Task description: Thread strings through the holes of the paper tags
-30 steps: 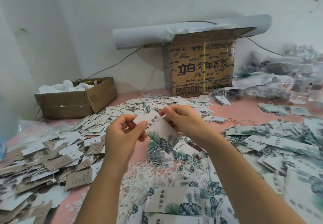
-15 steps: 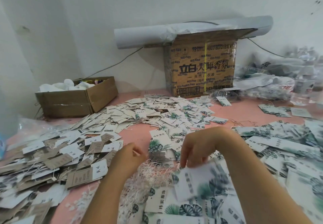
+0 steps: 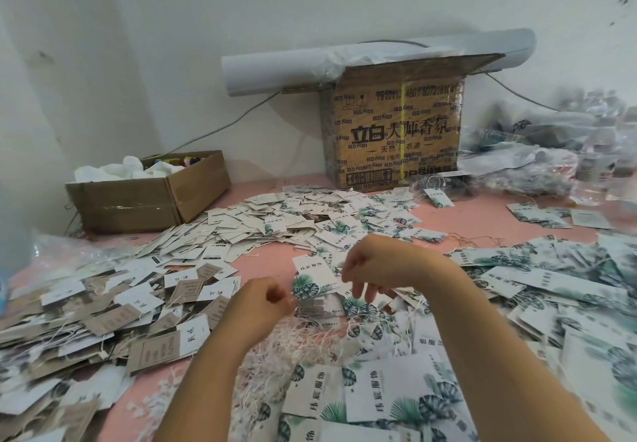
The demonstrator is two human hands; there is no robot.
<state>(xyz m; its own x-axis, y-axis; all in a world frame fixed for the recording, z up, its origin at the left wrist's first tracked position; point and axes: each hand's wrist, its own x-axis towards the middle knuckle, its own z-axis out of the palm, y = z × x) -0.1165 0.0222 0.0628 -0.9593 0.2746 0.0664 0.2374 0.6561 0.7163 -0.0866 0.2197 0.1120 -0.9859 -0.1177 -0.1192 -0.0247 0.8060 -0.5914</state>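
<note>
- The left hand (image 3: 263, 303) curls tight over the strings (image 3: 303, 334); I cannot tell if it pinches one.
- The right hand (image 3: 374, 271) hangs loose, fingers pointing down beside a leaf tag (image 3: 312, 278).
- A big box (image 3: 396, 131) stands behind.

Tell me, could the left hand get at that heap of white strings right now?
Probably yes. The left hand sits right at the edge of the string heap, nothing lying between them. Its fingers are curled; whether they already pinch a string, I cannot tell.
</note>
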